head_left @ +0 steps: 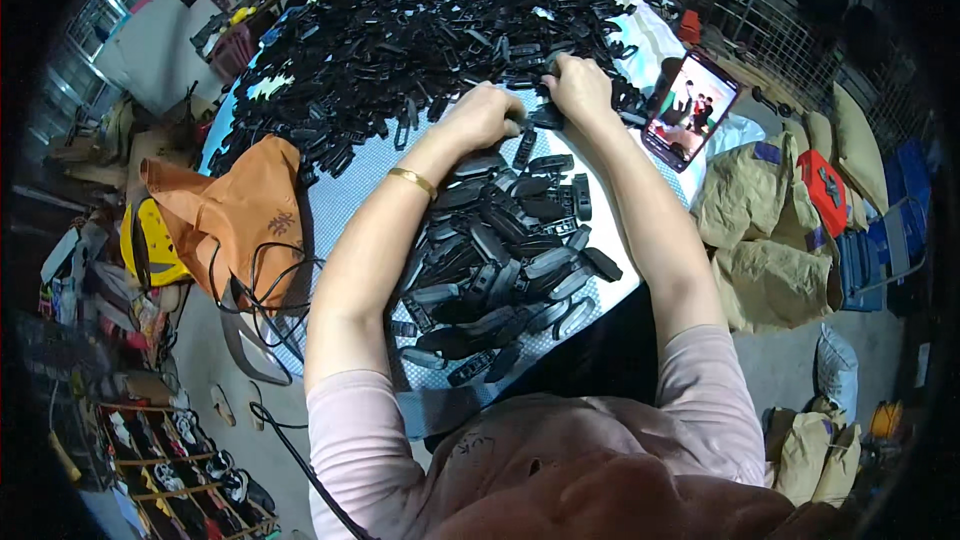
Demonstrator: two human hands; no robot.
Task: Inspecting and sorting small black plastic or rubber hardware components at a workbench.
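A wide heap of small black plastic pieces (400,50) covers the far part of a round table. Nearer to me, between my forearms, lies a second pile of longer black and grey plastic pieces (510,240); their exact kind is unclear. My left hand (485,116), with a gold-coloured bracelet (412,180) on its wrist, is closed at the gap between the two piles, thumb and fingers curled together. To its right, at the near edge of the far heap, my right hand (580,90) is closed with bent fingers. Whatever either hand grips is hidden or too small to name.
A phone (690,110) showing a video stands upright at the table's right edge. An orange bag (240,210) and a black cable (255,290) lie at the left. Brown sacks (765,230) stand on the right, a shoe rack (175,470) at the lower left.
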